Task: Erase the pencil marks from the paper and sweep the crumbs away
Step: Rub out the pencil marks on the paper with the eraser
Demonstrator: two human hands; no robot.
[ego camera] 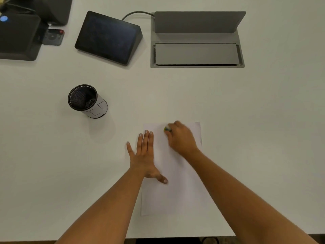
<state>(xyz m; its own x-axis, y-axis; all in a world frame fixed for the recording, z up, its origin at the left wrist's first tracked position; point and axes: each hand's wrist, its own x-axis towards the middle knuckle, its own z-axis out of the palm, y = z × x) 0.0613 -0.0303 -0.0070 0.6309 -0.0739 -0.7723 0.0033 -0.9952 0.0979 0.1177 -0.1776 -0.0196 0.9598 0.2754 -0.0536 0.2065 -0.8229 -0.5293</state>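
Observation:
A white sheet of paper lies on the white table in front of me. My left hand presses flat on the sheet's left edge, fingers straight and thumb spread onto the paper. My right hand grips a small eraser with a yellow-green sleeve near the top of the sheet, its tip against the paper. The hand is blurred. No pencil marks or crumbs can be made out on the visible paper.
A black mesh pen cup stands to the upper left. Further back sit a dark wedge-shaped screen, a grey cable box with its lid raised, and black devices at the far left corner. The table's front edge is near me.

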